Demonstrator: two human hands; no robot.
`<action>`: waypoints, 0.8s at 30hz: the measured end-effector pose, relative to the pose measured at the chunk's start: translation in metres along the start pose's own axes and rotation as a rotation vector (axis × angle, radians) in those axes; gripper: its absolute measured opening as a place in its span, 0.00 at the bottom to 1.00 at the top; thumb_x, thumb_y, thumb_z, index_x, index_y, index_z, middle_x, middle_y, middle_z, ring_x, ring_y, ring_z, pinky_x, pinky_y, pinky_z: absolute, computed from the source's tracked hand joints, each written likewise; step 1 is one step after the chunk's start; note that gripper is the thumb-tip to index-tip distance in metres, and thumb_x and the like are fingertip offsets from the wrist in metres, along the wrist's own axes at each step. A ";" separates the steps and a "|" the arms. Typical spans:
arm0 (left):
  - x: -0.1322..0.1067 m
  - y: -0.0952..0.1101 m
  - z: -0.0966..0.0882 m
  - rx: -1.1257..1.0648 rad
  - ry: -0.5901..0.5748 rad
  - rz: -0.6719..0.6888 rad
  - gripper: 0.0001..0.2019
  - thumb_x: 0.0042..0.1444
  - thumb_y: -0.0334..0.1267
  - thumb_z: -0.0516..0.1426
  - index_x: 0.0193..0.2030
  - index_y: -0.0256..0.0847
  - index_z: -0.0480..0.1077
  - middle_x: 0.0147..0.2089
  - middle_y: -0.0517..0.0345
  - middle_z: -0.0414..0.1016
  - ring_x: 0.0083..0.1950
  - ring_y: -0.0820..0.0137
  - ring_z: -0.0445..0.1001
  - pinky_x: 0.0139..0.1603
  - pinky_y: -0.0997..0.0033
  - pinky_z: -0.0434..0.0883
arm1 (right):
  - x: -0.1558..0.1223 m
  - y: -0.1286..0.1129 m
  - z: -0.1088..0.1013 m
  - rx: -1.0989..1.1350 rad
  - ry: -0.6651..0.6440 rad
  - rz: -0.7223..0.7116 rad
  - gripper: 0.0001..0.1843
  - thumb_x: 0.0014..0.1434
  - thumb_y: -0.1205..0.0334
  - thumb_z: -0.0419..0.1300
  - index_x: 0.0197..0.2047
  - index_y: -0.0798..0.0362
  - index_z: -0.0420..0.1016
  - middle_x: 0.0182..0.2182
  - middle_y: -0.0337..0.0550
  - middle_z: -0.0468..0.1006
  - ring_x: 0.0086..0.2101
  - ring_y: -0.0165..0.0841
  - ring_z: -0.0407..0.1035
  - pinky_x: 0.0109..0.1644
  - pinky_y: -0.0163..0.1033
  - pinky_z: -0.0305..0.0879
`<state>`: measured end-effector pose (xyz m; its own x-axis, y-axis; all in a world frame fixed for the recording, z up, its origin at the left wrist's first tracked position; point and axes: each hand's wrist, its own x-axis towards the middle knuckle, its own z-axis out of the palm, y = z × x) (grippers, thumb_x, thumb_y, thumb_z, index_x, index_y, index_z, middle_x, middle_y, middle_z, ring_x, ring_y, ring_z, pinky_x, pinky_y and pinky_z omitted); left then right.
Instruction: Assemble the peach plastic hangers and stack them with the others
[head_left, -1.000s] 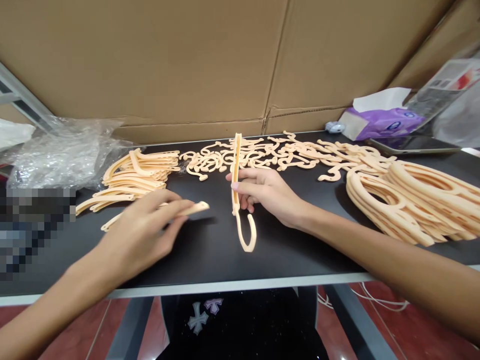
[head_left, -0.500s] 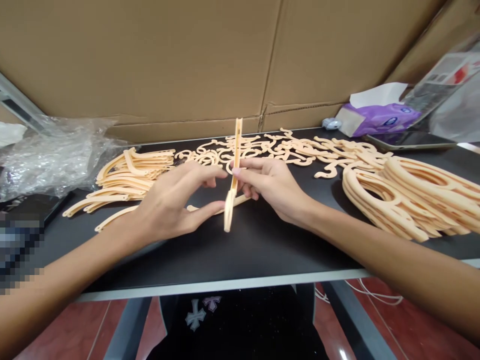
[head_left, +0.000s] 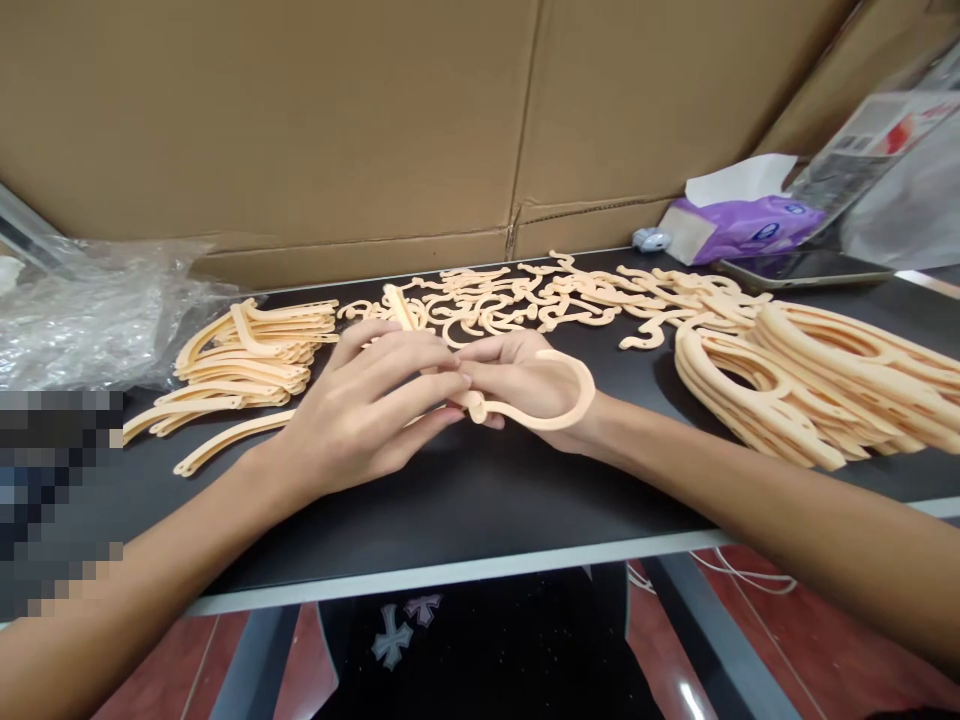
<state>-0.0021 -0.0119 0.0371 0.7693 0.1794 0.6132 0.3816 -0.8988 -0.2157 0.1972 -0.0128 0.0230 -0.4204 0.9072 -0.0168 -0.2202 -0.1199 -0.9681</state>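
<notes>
Between my two hands is a beige plastic hanger piece (head_left: 574, 405) with a curved hook. Its hook loops to the right across my right hand's palm side and wrist. A straight, channelled bar end (head_left: 401, 305) sticks up beyond my left fingers and looks like part of it. My left hand (head_left: 382, 400) is closed at its joint, thumb below and fingers on top. My right hand (head_left: 517, 375) grips the same piece from behind, its fingers partly covered. Beyond them lies a spread of loose hanger hooks (head_left: 585, 300).
Curved hanger arms (head_left: 247, 360) are heaped at left, beside clear plastic wrap (head_left: 97, 310). Stacked looped hanger parts (head_left: 810, 390) lie at right. Behind those are a purple tissue pack (head_left: 750, 230) and a flat dark device (head_left: 806, 268). Cardboard (head_left: 300, 120) walls the black table's (head_left: 450, 510) back.
The held piece has turned from upright and edge-on to lying over, so its hook now shows at right. My left fingers have closed onto it. The view has shifted slightly.
</notes>
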 end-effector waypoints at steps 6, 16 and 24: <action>-0.002 0.006 0.006 -0.090 0.026 -0.077 0.03 0.63 0.32 0.60 0.42 0.41 0.69 0.45 0.50 0.80 0.45 0.66 0.78 0.46 0.65 0.74 | -0.001 -0.002 -0.002 -0.115 -0.099 0.014 0.07 0.51 0.65 0.63 0.23 0.57 0.76 0.17 0.37 0.72 0.19 0.26 0.64 0.23 0.32 0.60; -0.016 -0.007 0.009 0.056 0.062 -0.345 0.05 0.61 0.34 0.62 0.40 0.41 0.68 0.34 0.61 0.80 0.33 0.70 0.80 0.33 0.75 0.73 | 0.001 0.004 -0.023 -1.193 0.026 -0.417 0.18 0.59 0.56 0.64 0.48 0.55 0.84 0.46 0.53 0.78 0.50 0.46 0.70 0.55 0.50 0.64; -0.012 -0.012 0.007 -0.018 0.037 -0.580 0.09 0.63 0.38 0.59 0.49 0.41 0.75 0.43 0.57 0.84 0.41 0.67 0.83 0.46 0.72 0.77 | 0.000 0.005 -0.029 -1.382 -0.073 -0.544 0.09 0.65 0.63 0.61 0.40 0.54 0.83 0.48 0.54 0.76 0.54 0.46 0.66 0.59 0.54 0.58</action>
<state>-0.0127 -0.0007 0.0269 0.4190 0.6306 0.6533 0.7263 -0.6645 0.1757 0.2219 -0.0012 0.0112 -0.6139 0.6874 0.3881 0.6110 0.7251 -0.3177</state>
